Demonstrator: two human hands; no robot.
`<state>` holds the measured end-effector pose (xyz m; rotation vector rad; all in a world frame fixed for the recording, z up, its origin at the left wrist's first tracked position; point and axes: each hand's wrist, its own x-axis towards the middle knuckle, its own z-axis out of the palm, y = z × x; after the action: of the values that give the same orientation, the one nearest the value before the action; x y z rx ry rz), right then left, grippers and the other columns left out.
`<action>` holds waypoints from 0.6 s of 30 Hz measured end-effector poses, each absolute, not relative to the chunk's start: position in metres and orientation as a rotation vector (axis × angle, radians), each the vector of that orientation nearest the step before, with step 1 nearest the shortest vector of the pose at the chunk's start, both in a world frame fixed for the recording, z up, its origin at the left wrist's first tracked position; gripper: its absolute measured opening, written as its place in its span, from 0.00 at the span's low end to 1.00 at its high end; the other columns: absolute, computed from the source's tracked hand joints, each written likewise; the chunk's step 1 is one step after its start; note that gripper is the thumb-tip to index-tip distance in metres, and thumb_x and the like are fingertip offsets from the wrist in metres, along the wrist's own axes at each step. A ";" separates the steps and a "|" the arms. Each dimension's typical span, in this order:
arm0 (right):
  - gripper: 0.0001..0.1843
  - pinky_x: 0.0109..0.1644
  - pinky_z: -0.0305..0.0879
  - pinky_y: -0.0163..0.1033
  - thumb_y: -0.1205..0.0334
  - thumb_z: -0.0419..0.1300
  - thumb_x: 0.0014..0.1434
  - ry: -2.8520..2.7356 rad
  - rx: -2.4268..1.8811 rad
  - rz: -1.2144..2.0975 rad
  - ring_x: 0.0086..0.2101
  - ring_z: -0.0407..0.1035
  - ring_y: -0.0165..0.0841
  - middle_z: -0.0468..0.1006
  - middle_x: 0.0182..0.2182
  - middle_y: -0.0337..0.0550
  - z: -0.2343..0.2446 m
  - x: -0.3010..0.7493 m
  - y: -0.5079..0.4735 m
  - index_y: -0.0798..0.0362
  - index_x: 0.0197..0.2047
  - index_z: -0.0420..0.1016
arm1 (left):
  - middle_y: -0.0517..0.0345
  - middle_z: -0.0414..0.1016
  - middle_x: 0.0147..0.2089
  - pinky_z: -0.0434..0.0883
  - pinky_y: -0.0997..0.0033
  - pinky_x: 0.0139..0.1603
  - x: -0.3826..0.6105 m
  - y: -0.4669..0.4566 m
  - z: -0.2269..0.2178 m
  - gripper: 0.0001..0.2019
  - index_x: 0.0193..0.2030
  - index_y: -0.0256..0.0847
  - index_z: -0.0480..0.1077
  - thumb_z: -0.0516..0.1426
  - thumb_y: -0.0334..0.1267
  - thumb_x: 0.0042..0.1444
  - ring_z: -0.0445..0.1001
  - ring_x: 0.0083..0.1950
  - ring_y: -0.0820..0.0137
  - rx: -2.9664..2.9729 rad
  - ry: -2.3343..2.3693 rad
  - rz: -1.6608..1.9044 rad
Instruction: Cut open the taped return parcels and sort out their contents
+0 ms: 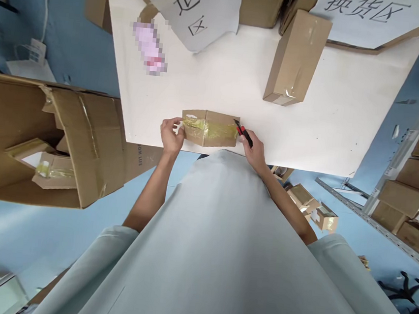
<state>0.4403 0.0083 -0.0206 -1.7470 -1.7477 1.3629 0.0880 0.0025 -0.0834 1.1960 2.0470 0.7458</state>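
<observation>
A small cardboard box (213, 120) wrapped with yellowish tape lies at the near edge of the white table (339, 120). My left hand (171, 134) grips the box's left end, fingers curled round it. My right hand (255, 149) is closed on a red and black utility knife (243, 132), whose tip touches the box's right end. My pale shirt hides the table edge below the box.
A taller taped cardboard box (296, 59) stands on the table behind. Paper signs (200, 5) with characters hang at the back. A large open carton (48, 141) holding smaller boxes sits to my left. More small boxes (312, 206) and shelving (409, 196) are at right.
</observation>
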 end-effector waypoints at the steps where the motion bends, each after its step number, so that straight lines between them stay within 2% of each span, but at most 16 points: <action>1: 0.33 0.65 0.75 0.48 0.41 0.42 0.83 -1.750 -1.744 1.338 0.56 0.80 0.44 0.86 0.58 0.56 -0.013 0.436 0.010 0.53 0.71 0.76 | 0.47 0.80 0.54 0.75 0.46 0.71 0.091 0.006 -0.086 0.14 0.54 0.48 0.81 0.66 0.44 0.62 0.79 0.58 0.53 1.219 2.022 0.737; 4: 0.33 0.67 0.74 0.48 0.43 0.41 0.84 -1.787 -1.785 1.232 0.59 0.79 0.44 0.85 0.61 0.56 0.011 0.429 0.018 0.52 0.72 0.76 | 0.47 0.81 0.50 0.74 0.44 0.71 0.113 0.015 -0.095 0.11 0.50 0.47 0.81 0.65 0.41 0.61 0.80 0.54 0.52 1.227 1.922 0.618; 8: 0.31 0.66 0.75 0.50 0.47 0.41 0.85 -1.906 -1.862 1.118 0.62 0.77 0.47 0.81 0.65 0.58 0.038 0.427 0.030 0.49 0.75 0.75 | 0.48 0.83 0.47 0.79 0.47 0.61 0.155 0.017 -0.107 0.08 0.43 0.45 0.78 0.66 0.37 0.56 0.82 0.49 0.51 1.179 1.785 0.519; 11: 0.31 0.63 0.77 0.53 0.51 0.40 0.85 -2.024 -1.977 1.016 0.61 0.77 0.50 0.78 0.67 0.60 0.056 0.426 0.034 0.48 0.77 0.73 | 0.48 0.85 0.48 0.81 0.50 0.57 0.171 0.016 -0.108 0.11 0.46 0.44 0.80 0.66 0.34 0.55 0.83 0.48 0.53 1.164 1.710 0.541; 14: 0.33 0.60 0.78 0.54 0.51 0.38 0.85 -2.105 -2.109 0.894 0.62 0.77 0.52 0.76 0.68 0.63 0.073 0.423 0.032 0.48 0.82 0.67 | 0.48 0.86 0.55 0.82 0.54 0.59 0.163 0.024 -0.097 0.14 0.56 0.45 0.83 0.65 0.38 0.65 0.84 0.52 0.56 1.161 1.650 0.686; 16: 0.34 0.61 0.78 0.55 0.49 0.37 0.85 -2.108 -2.142 0.870 0.62 0.78 0.54 0.79 0.66 0.62 0.081 0.419 0.028 0.48 0.84 0.63 | 0.48 0.85 0.61 0.82 0.57 0.62 0.153 0.035 -0.084 0.15 0.61 0.47 0.83 0.63 0.45 0.72 0.84 0.58 0.58 1.171 1.598 0.820; 18: 0.34 0.60 0.79 0.54 0.48 0.37 0.85 -2.059 -2.154 0.912 0.59 0.80 0.53 0.84 0.62 0.59 0.087 0.413 0.022 0.47 0.84 0.63 | 0.49 0.83 0.63 0.82 0.57 0.64 0.143 0.051 -0.069 0.17 0.62 0.48 0.83 0.63 0.53 0.75 0.83 0.61 0.58 1.208 1.508 0.878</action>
<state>0.4128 0.0217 0.0871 -2.1541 -2.0590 0.9115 0.1433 0.0508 -0.0694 1.2076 1.5085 0.8776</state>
